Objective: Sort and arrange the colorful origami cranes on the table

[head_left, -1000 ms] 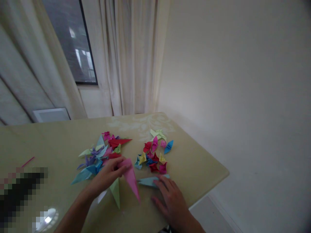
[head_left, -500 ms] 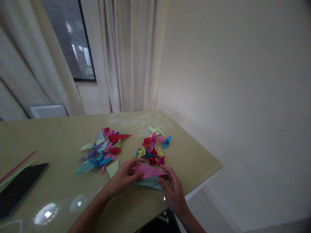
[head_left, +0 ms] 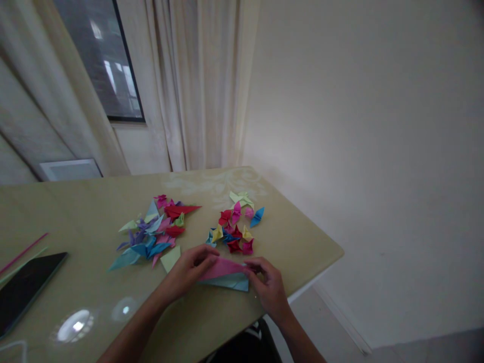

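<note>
My left hand (head_left: 189,272) pinches the left end of a pink folded paper piece (head_left: 223,267). My right hand (head_left: 266,285) pinches its right end. The pink piece lies on top of a light blue folded paper piece (head_left: 230,283) near the front edge of the beige table (head_left: 94,201). Just beyond my hands sits a cluster of small folded paper shapes (head_left: 236,229) in red, pink, yellow and blue. To the left lies a pile of larger folded paper pieces (head_left: 151,234) in blue, purple, green and red. A pale green piece (head_left: 170,258) rests beside my left hand.
A dark tablet (head_left: 26,287) lies at the table's left front, with a pink straw (head_left: 22,252) beside it. Curtains (head_left: 196,85) and a window (head_left: 102,55) stand behind the table. The table's right edge (head_left: 321,262) drops to the floor by a plain wall.
My left hand carried the pink piece from the left over onto the light blue piece. My right hand lifted off the blue piece and took the pink piece's right end.
</note>
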Motion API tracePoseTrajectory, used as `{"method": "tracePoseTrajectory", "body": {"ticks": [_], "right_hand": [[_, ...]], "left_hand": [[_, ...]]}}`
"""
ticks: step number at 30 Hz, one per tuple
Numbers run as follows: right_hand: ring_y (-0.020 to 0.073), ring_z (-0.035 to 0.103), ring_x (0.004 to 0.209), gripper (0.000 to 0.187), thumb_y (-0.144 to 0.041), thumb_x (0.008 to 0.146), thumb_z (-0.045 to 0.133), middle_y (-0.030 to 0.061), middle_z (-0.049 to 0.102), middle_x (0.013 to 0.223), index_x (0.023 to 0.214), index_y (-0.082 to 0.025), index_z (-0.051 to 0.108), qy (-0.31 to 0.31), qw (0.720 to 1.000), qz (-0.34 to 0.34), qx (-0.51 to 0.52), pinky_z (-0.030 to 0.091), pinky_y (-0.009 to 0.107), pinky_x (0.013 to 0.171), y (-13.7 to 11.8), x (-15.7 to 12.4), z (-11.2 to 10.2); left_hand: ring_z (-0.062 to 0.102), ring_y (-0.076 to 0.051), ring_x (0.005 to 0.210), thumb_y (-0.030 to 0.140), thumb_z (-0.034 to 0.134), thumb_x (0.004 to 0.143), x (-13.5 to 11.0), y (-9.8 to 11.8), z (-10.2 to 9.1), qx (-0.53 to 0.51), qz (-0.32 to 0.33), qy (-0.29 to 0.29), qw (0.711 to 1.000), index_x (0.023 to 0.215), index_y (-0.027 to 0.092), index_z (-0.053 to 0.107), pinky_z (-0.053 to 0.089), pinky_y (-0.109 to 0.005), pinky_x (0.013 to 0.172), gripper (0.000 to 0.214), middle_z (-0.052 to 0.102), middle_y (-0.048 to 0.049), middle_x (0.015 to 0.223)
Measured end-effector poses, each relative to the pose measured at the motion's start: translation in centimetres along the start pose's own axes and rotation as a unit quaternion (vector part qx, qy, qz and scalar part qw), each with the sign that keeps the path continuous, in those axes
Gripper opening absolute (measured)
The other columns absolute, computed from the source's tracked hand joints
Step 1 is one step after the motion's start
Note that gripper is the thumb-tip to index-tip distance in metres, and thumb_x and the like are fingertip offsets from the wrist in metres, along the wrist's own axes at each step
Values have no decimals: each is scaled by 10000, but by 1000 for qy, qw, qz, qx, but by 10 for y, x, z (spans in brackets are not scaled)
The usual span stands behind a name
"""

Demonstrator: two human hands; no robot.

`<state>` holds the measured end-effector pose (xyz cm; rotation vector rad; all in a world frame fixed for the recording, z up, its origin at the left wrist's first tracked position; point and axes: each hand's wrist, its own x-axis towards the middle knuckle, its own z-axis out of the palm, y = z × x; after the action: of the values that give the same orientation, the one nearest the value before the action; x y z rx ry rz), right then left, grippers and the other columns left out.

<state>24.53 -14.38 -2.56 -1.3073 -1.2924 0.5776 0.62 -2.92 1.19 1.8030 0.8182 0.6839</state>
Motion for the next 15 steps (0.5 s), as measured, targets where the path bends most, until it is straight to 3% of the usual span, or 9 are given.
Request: {"method": "tracePoseTrajectory", "body": {"ticks": [3,7,9,12,15], "right_hand": [[212,731,864,169,-380,969,745,49,770,906,957,-226,812,15,1000,-20,7,580,306,784,-2,0,-1],[208,716,857,194,-407,962,752,48,751,899,942,-216,782,58,996,-19,63,585,305,777,0,1,-3],[217,724,879,220,-433,959,760,54,755,917,958,-212,766,78,992,-2,99,594,320,802,2,2,-4],[219,721,859,273,-481,954,766,50,749,899,962,-209,736,122,984,30,124,594,327,795,5,3,-5],[201,698,793,316,-517,942,775,29,725,831,958,-209,708,160,977,47,131,578,307,743,9,4,-4]], "left_hand": [[594,-156,632,781,552,937,-2,0,2,-49,-31,-2,998,1146,170,715,439,-251,577,665,686,-15,777],[708,-216,800,766,396,1013,-4,-3,8,-53,-40,-6,998,1169,178,725,554,-317,697,692,774,-96,959],[721,-257,983,690,480,1022,-5,-7,10,27,2,-16,1000,1186,208,751,574,-365,848,577,787,-121,1083],[635,-340,1265,571,782,871,-5,-15,12,166,65,-53,983,1278,257,747,483,-484,1115,515,721,-142,1352],[598,-362,1317,392,813,853,-2,-21,15,256,59,-94,960,1352,262,711,439,-527,1161,525,679,-146,1409]]}}
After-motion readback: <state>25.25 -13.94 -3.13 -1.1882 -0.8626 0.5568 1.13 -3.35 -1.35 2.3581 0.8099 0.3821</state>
